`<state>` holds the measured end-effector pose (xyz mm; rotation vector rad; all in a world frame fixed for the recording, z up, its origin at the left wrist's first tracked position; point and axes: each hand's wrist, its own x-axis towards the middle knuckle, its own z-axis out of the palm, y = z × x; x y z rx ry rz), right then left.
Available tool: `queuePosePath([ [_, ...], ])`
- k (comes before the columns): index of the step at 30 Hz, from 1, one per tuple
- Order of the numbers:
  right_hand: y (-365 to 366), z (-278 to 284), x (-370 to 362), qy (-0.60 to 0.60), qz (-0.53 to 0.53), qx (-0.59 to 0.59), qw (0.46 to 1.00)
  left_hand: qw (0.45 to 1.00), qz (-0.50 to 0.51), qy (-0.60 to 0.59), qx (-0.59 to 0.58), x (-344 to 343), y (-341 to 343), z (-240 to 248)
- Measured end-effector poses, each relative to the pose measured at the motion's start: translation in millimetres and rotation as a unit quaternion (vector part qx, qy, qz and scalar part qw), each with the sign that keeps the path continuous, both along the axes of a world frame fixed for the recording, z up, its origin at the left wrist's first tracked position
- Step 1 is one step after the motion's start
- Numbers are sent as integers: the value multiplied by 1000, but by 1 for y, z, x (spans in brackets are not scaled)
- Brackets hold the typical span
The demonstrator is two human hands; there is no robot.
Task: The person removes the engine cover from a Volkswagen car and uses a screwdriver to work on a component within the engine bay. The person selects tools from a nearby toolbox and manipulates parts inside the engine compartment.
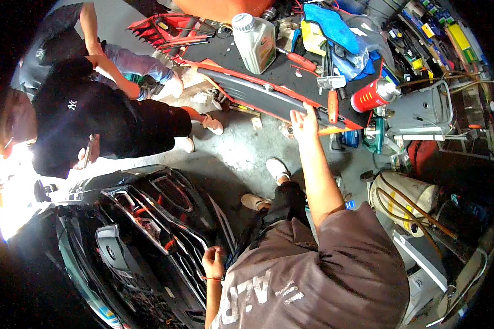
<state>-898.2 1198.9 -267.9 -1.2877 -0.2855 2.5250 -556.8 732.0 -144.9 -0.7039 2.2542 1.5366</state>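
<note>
Nearest, on the left, the left hand (213, 262) hangs by the car grille (184, 249), its fingers loosely curled; I cannot tell whether they pinch anything small. A careless swing of that arm could knock the knuckles on the grille's hard bars.

Farther off, the right hand (304, 123) reaches the near edge of the tool cart (247, 88), which stands across the floor from the car. Its fingers are partly spread and seem to hold nothing, though contact with the rim is hard to judge. A red-handled tool (332, 107) lies just to the right, close to the edge, so a sideways brush could send it to the floor (a shoe (278, 169) stands not far off). The spray can (374, 94), at the right end, might roll if bumped.

Farther still, the bottle (254, 44) stands upright; a hard jolt to the cart could tip it.
</note>
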Motion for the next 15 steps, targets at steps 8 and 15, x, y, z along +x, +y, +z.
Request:
queuePosePath([
  [8,-86,-10,101,-94,63,-99,989,1000,-1,4,6,-31,10,18],
  [15,-139,-4,173,-140,144,-192,961,999,-23,-4,45,-46,5,13],
])
